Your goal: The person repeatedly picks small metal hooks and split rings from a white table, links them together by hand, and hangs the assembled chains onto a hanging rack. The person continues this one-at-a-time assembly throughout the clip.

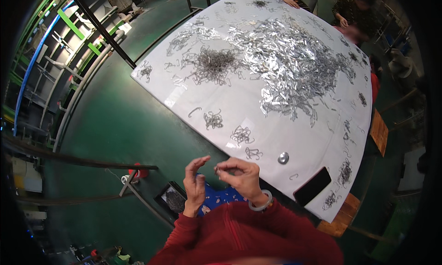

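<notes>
My left hand (195,184) is held up off the table's near edge, fingers stretched out and thumb apart, with nothing visible in it. Beside it my right hand (243,176) pinches thumb and forefinger together on something small and dark, too tiny to make out. Both hands are over my lap, where blue patterned cloth (220,197) shows. Closest to them on the white table (271,184) lie a few bent wire hooks (253,153), with a small pile of wire hooks (241,135) just beyond. A round shiny metal piece (283,158) sits to the right.
A black phone (312,186) lies near the right corner. Farther off are a big heap of shiny metal strips (294,62) and a tangled hook pile (215,64). A dark bin (171,198) stands low at my left. Another person's hand (290,1) rests at the far edge.
</notes>
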Tool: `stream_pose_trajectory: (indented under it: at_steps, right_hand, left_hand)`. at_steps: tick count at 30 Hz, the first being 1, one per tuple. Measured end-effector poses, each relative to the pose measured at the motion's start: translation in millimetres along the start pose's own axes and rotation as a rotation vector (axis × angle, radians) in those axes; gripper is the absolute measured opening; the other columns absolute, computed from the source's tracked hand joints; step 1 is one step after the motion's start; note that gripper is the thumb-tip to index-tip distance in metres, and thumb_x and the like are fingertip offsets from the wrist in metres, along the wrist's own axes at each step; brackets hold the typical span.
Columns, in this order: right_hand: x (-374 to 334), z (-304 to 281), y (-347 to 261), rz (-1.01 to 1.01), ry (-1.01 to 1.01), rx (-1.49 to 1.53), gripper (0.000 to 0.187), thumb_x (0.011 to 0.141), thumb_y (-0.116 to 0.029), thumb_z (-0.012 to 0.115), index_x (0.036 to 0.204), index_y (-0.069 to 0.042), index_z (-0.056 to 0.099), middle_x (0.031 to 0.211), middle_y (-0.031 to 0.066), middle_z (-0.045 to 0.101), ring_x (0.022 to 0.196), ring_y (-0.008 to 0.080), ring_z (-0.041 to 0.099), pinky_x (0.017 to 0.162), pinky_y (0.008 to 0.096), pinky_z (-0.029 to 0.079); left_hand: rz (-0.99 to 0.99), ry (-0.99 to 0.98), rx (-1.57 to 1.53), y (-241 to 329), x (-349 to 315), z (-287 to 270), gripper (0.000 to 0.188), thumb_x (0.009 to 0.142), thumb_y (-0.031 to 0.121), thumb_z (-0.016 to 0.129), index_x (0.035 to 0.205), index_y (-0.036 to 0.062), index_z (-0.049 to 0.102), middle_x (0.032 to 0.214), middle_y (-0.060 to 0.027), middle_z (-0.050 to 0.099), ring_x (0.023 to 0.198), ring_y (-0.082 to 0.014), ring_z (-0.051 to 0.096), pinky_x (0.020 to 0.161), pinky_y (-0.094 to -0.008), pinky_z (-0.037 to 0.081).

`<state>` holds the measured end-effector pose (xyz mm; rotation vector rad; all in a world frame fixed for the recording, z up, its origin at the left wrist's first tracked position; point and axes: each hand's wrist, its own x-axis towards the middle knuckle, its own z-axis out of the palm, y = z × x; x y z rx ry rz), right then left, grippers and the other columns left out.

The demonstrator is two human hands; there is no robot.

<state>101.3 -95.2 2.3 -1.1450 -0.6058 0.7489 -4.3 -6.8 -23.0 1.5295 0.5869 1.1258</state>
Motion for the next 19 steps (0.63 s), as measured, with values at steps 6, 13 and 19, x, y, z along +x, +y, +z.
stream_pose_trajectory:
  at_steps: [6, 13, 19]
  right_hand:
    - [-2, -7, 5, 0.102, -0.059, 0.138, 0.014, 0.082, 0.009, 0.066, 0.096, 0.005, 0.069, 0.087, 0.0086, 0.067, 0.077, 0.0124, 0.067, 0.071, 0.0221, 0.057]
    - [-6, -13, 1, 0.101, -0.086, 0.144, 0.013, 0.084, 0.008, 0.065, 0.097, 0.005, 0.069, 0.089, 0.0077, 0.068, 0.082, 0.0131, 0.068, 0.075, 0.0231, 0.055]
    - [-15, -15, 6, 0.179, -0.148, 0.051, 0.019, 0.085, 0.009, 0.063, 0.103, 0.007, 0.067, 0.095, 0.0103, 0.068, 0.089, 0.0138, 0.066, 0.081, 0.0225, 0.053]
  left_hand:
    - [0.108, -0.217, 0.498, -89, 158, 61, 0.028, 0.091, 0.026, 0.063, 0.081, 0.0, 0.069, 0.078, -0.0141, 0.062, 0.072, -0.0272, 0.059, 0.064, -0.0376, 0.044]
    - [0.238, -0.438, 1.275, -184, 243, 166, 0.012, 0.081, 0.015, 0.063, 0.078, 0.0049, 0.069, 0.094, -0.0156, 0.062, 0.096, -0.0331, 0.059, 0.077, -0.0466, 0.048]
    - [0.226, -0.545, 1.189, -201, 210, 159, 0.025, 0.079, 0.011, 0.059, 0.101, 0.0053, 0.068, 0.108, -0.0198, 0.058, 0.103, -0.0372, 0.057, 0.08, -0.0522, 0.05]
